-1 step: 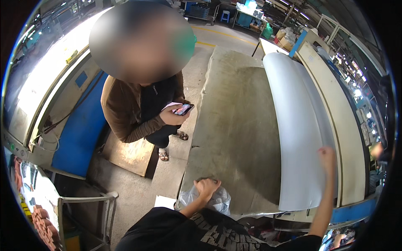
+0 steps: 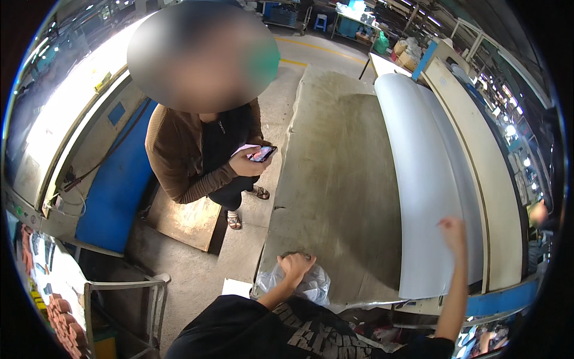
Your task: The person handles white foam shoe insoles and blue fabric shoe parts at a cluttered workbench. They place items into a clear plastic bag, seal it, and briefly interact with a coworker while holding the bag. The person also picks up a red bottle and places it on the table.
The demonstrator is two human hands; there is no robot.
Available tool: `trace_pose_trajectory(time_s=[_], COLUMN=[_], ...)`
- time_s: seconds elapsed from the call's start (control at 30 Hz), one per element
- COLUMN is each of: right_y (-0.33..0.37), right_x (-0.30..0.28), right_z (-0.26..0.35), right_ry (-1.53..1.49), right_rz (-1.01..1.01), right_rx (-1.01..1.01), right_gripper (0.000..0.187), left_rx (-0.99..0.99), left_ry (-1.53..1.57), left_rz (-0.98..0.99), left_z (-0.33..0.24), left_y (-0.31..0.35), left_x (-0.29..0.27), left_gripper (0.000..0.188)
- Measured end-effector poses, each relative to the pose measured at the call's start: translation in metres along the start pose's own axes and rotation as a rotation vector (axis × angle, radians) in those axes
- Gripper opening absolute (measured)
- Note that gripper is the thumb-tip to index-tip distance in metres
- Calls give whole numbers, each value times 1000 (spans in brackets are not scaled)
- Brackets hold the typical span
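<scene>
My left hand is closed over the top of a clear plastic bag, with its fingers curled. The bag sits at the near left corner of a long worn table; pale contents show faintly through it. Out to the right, my right hand is raised over a curved white sheet. Its fingers are pinched together, pointing left. A small reddish spot shows at the fingertips, too small to make out.
Across the table's left side stands a person holding a phone. A cream machine panel runs along the right. At lower left are a metal frame and stacked reddish-brown pieces. A blue stool stands far back.
My right hand has moved a little left and slightly nearer me above the white sheet. My left hand stays on the bag.
</scene>
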State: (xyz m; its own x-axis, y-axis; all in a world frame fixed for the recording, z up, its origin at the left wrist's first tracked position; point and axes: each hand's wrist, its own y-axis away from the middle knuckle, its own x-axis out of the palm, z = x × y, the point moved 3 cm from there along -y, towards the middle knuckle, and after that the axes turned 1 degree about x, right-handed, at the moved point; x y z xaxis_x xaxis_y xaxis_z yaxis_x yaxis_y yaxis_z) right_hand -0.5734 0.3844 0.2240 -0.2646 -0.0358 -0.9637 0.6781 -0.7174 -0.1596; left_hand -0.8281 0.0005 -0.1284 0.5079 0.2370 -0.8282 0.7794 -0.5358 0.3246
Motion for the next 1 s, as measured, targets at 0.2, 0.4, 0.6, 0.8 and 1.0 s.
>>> trace_pose_trajectory(time_s=[0.2, 0.4, 0.6, 0.8, 1.0], right_y=[211, 343, 427, 451, 451], right_x=[144, 176, 189, 189, 187], right_z=[155, 212, 250, 272, 286], right_ry=[-479, -621, -807, -843, -739], right_rz=[1374, 1099, 814, 751, 823], right_rx=[-135, -20, 338, 330, 87], right_gripper=[30, 30, 44, 45, 57], left_rx=[46, 83, 146, 162, 327], left_ry=[-10, -24, 122, 174, 54], left_rz=[141, 253, 229, 251, -122], left_z=[4, 9, 24, 33, 57], left_y=[2, 3, 18, 35, 58], left_x=[-12, -10, -17, -29, -21], left_gripper=[64, 68, 77, 78, 70])
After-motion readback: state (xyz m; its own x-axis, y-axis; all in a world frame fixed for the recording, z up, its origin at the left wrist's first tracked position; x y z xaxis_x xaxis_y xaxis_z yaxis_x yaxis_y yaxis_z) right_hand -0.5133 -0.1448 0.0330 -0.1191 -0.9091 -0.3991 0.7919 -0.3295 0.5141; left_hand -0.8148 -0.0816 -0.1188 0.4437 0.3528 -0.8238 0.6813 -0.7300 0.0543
